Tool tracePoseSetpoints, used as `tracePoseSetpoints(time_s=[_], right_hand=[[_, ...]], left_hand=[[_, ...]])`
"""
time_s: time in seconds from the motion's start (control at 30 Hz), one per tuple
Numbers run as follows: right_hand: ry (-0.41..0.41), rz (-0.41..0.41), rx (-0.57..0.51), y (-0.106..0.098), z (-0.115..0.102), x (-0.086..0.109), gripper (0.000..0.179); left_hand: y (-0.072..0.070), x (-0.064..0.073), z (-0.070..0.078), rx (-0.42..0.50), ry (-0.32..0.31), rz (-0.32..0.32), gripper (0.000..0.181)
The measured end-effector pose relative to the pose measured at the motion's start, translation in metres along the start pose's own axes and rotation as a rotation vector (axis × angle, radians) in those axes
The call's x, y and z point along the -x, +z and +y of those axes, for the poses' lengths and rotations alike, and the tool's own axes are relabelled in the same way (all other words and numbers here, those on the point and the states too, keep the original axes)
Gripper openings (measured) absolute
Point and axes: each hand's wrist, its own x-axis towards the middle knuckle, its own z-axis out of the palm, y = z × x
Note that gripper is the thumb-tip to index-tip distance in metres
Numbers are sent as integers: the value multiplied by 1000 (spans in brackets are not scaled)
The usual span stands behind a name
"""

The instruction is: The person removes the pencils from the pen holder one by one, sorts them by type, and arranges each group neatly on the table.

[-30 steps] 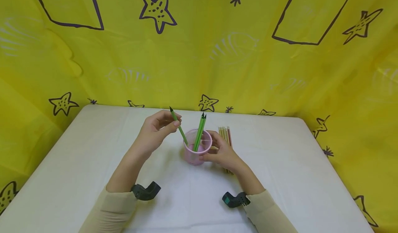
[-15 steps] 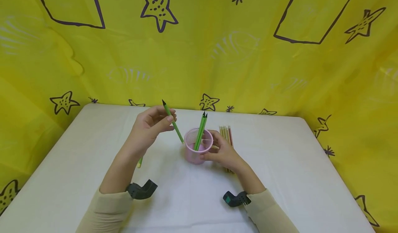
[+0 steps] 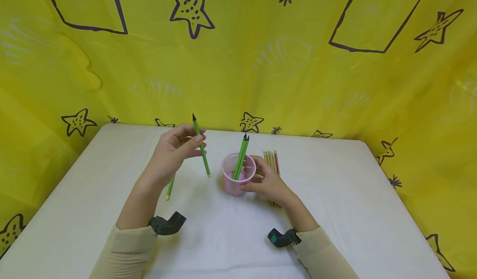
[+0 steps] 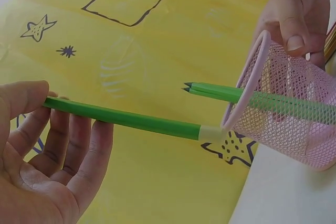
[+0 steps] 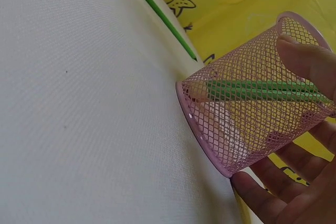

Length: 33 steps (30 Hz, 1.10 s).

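Observation:
My left hand point(image 3: 172, 150) pinches a green pencil point(image 3: 204, 159) between thumb and fingers, left of the cup. Its dark point is up and its pale end hangs above the table. A pink mesh pencil cup point(image 3: 231, 186) stands on the table, gripped at its right side by my right hand point(image 3: 271, 184). Two green pencils point(image 4: 220, 92) lean inside the cup, points up. Another green pencil point(image 5: 165, 22) lies on the table to the left, partly hidden by my left forearm in the head view.
Several yellowish pencils and a red one point(image 3: 275, 163) lie side by side behind my right hand, which partly covers them. A white cloth covers the table point(image 3: 328, 179). Along its far edge hangs a yellow curtain point(image 3: 231, 55).
My left hand has moved left and slightly up, taking the pencil's lower end away from the cup's rim. The pencil is more upright. My right hand stays on the cup.

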Motion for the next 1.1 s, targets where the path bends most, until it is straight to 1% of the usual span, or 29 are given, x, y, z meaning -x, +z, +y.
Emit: tracePoseSetpoints(time_s=[0.27,0.4,0.53,0.77,1.1], right_hand=[[-17,0,8,-1,1,-1,79],[-19,-2,7,-1,1,-1,78],[-18,-6,1,0,1,0,78],[-19,-5,4,0,0,0,78],[3,-1,20,0,-3,1,79]], left_hand=[[-8,-2,-1,-2,-13,11,16],[-12,-3,-5,-41,-10,34,20],[-18,-3,-9,-92,-21,68,24],[-30,-4,-12,-151,-74,124,34],[-48,-6,-22,-231,-127,160,37]])
